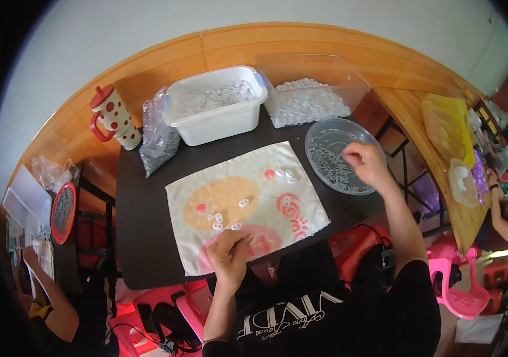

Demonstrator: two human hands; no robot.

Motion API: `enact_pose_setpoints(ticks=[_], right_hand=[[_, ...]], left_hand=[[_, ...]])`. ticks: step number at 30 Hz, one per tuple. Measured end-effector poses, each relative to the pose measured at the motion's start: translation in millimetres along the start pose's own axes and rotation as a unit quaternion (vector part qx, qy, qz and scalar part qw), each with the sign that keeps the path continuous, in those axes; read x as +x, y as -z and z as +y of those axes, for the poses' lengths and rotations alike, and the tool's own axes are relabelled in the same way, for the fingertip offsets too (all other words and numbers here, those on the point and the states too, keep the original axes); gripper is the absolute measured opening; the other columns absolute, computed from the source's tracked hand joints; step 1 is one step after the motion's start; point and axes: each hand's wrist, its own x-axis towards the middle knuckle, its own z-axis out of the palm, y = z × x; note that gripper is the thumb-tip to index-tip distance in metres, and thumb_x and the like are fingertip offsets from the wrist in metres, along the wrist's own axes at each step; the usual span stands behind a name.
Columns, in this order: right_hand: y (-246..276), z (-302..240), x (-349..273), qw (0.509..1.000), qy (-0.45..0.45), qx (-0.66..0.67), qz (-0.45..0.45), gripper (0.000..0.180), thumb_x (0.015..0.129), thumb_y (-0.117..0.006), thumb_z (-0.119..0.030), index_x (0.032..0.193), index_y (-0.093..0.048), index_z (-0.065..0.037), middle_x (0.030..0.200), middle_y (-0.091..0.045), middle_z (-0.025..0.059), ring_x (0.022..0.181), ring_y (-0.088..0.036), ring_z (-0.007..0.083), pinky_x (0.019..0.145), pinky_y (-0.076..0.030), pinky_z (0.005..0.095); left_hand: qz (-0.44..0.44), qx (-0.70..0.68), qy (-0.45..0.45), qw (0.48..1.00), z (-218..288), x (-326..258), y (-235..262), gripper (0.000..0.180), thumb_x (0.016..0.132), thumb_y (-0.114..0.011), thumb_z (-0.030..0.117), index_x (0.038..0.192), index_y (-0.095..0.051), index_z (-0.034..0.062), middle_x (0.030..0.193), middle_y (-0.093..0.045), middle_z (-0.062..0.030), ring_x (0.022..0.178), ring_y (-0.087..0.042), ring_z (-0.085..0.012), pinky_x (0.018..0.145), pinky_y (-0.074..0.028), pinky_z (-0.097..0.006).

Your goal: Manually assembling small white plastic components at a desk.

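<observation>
My left hand [230, 254] is held over the near edge of a pale towel [206, 189] with printed orange and pink patches. Its fingers are curled together, and whatever may be in them is hidden. Several small white oval pieces [243, 203] lie scattered on the towel, some close to that hand's fingertips. At the right, my right hand [366, 163] pinches finger and thumb above a round clear tray [312, 138]. Small grey metal pieces like screws or pins [328, 163] cover much of the tray's bottom. Anything inside the pinch is too small to make out.
Along the back of the dark table [141, 238] stand a spotted tumbler [114, 119], a plastic bag of grey pieces [159, 140], a white tub [215, 124] and a clear bin [325, 66] of white pieces. Other people's arms [51, 297] show at left and right.
</observation>
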Motion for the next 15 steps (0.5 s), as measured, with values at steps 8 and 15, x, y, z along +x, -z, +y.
enact_pose_setpoints(ticks=[8, 15], right_hand=[[22, 29, -11, 0.994, -0.024, -0.072, -0.073, 0.019, 0.079, -0.064, 0.010, 0.096, -0.066, 0.002, 0.090, -0.068, 0.0169, 0.081, -0.069, 0.0291, 0.070, -0.054, 0.0343], [-8, 24, 12, 0.983, 0.055, -0.171, -0.025, 0.021, 0.080, -0.064, 0.006, 0.100, -0.066, 0.000, 0.093, -0.068, 0.0175, 0.088, -0.066, 0.0376, 0.077, -0.053, 0.0424]], left_hand=[[0.012, 0.037, -0.040, 0.998, -2, 2, 0, 0.014, 0.078, -0.067, -0.013, 0.087, -0.070, -0.0029, 0.076, -0.066, -0.0074, 0.067, -0.060, -0.0131, 0.061, -0.046, -0.025], [-0.003, 0.055, -0.039, 0.998, 0, 2, -2, 0.017, 0.079, -0.067, -0.012, 0.092, -0.071, -0.0025, 0.081, -0.067, -0.0094, 0.071, -0.062, -0.0151, 0.063, -0.047, -0.025]])
